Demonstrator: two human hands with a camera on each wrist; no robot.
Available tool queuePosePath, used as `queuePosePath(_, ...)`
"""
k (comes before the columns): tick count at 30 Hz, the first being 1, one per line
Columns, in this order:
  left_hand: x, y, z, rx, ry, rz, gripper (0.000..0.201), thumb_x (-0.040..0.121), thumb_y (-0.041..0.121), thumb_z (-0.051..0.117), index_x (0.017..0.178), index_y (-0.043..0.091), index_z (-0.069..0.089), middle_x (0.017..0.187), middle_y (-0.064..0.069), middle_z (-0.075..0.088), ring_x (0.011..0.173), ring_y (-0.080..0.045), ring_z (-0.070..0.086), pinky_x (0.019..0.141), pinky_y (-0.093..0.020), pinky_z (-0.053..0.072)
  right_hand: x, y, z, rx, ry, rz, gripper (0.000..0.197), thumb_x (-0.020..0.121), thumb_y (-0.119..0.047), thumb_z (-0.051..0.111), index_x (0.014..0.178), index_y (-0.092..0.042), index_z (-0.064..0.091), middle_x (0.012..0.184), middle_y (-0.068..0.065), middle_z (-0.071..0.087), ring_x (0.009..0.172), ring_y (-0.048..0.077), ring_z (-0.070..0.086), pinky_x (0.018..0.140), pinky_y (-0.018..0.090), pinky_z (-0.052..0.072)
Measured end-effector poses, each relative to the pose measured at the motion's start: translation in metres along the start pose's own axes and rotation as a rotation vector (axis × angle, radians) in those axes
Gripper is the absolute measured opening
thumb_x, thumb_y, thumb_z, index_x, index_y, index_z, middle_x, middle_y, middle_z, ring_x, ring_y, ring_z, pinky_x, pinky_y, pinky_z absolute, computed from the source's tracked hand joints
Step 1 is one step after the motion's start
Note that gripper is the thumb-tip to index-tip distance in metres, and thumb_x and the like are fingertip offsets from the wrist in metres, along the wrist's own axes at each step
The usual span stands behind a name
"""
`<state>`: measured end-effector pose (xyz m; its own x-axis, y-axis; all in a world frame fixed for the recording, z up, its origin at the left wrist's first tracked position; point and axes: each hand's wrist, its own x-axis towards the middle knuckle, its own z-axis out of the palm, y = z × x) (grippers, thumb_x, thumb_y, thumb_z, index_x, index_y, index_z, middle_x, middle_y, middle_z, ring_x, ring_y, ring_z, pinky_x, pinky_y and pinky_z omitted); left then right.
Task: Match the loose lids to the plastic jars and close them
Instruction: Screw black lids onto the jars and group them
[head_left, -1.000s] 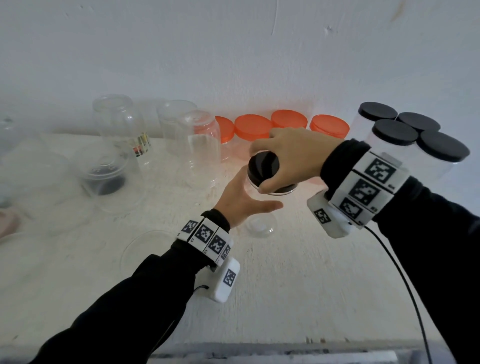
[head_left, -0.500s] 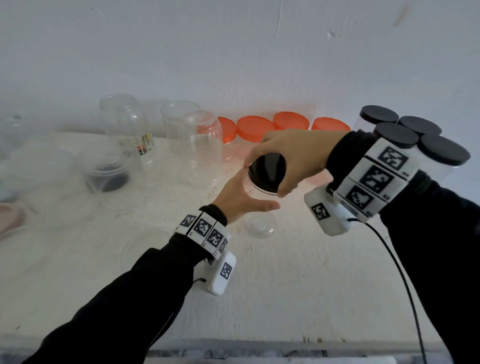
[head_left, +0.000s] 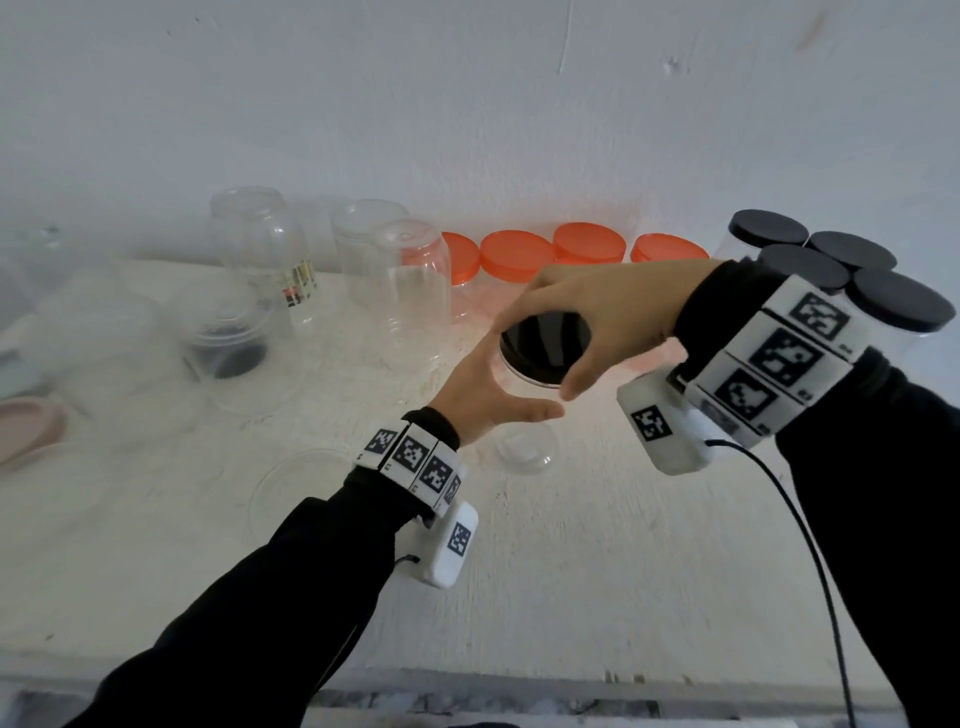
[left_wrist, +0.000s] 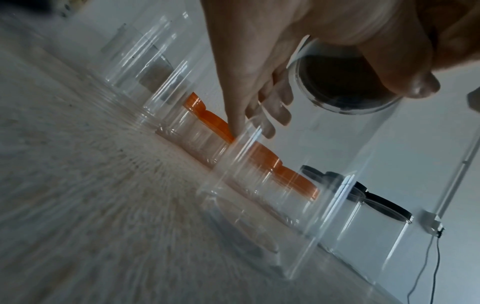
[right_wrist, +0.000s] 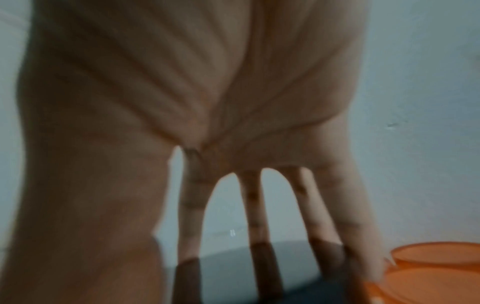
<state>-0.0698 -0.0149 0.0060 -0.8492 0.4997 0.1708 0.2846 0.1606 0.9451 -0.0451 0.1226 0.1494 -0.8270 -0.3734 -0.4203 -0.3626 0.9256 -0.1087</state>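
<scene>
A clear plastic jar (head_left: 524, 452) stands tilted on the white table (head_left: 571, 571), gripped near its top by my left hand (head_left: 493, 395). A black lid (head_left: 543, 345) sits on its mouth. My right hand (head_left: 592, 317) reaches in from the right, with its fingers and thumb curled round the lid's rim. In the left wrist view the left fingers (left_wrist: 270, 111) wrap the jar (left_wrist: 337, 164) and the lid (left_wrist: 342, 82) shows through its wall. The right wrist view is blurred, with spread fingers (right_wrist: 254, 216) coming down onto the dark lid (right_wrist: 228, 267).
Several orange-lidded jars (head_left: 519, 254) line the wall, and several black-lidded jars (head_left: 904, 301) stand at the back right. Upturned clear jars (head_left: 410, 291) stand at the left, one over a black lid (head_left: 228, 356). A pink lid (head_left: 26, 426) and a clear lid (head_left: 301, 493) lie nearer.
My right hand has turned on the black lid, its thumb swinging down toward my left thumb. The jar's top has tipped more toward me. My left hand keeps its hold.
</scene>
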Motion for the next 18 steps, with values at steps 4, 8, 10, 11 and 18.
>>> queuePosePath(4,0.0,-0.003,0.002,0.017,0.027,-0.011,0.087,0.057,0.031,0.086,0.13,0.022,0.041,0.12,0.01,0.055,0.112,-0.001,0.05,0.089,-0.015,0.038,0.006,0.001,0.006,-0.036,0.181,0.011,0.065,0.065,-0.049,0.076,0.122,-0.042,0.046,0.095,-0.013,0.044,0.096,0.015,0.047,0.074,0.027,0.043)
queuePosePath(8,-0.001,-0.006,0.004,0.017,0.056,-0.007,0.086,0.061,0.024,0.086,0.134,0.019,0.04,0.124,0.005,0.056,0.115,-0.009,0.05,0.09,-0.014,0.036,0.013,-0.006,0.02,-0.098,0.402,0.089,0.057,0.07,-0.068,0.06,0.104,-0.023,0.053,0.077,-0.006,0.051,0.075,0.019,0.056,0.054,0.023,0.042)
queuePosePath(10,-0.001,-0.006,0.004,0.015,0.057,-0.006,0.092,0.057,0.031,0.087,0.135,0.021,0.039,0.124,0.006,0.056,0.116,-0.009,0.049,0.09,-0.013,0.036,0.012,-0.009,0.021,-0.206,0.414,0.132,0.064,0.072,-0.073,0.053,0.109,-0.02,0.052,0.077,-0.003,0.052,0.074,0.019,0.054,0.054,0.024,0.04)
queuePosePath(11,-0.001,-0.006,0.004,0.013,0.052,-0.008,0.096,0.053,0.037,0.087,0.134,0.022,0.039,0.124,0.007,0.056,0.116,-0.008,0.05,0.091,-0.015,0.036,0.011,-0.008,0.018,-0.223,0.354,0.143,0.069,0.072,-0.074,0.051,0.116,-0.022,0.05,0.086,-0.002,0.055,0.08,0.019,0.055,0.06,0.026,0.043)
queuePosePath(18,-0.003,-0.004,0.003,0.039,0.044,-0.006,0.086,0.056,0.029,0.087,0.129,0.024,0.041,0.117,0.015,0.055,0.111,0.003,0.048,0.087,-0.008,0.036,0.001,-0.007,0.0,-0.061,0.056,0.013,0.073,0.069,-0.033,0.077,0.131,-0.04,0.038,0.113,-0.005,0.043,0.105,0.019,0.047,0.079,0.03,0.046)
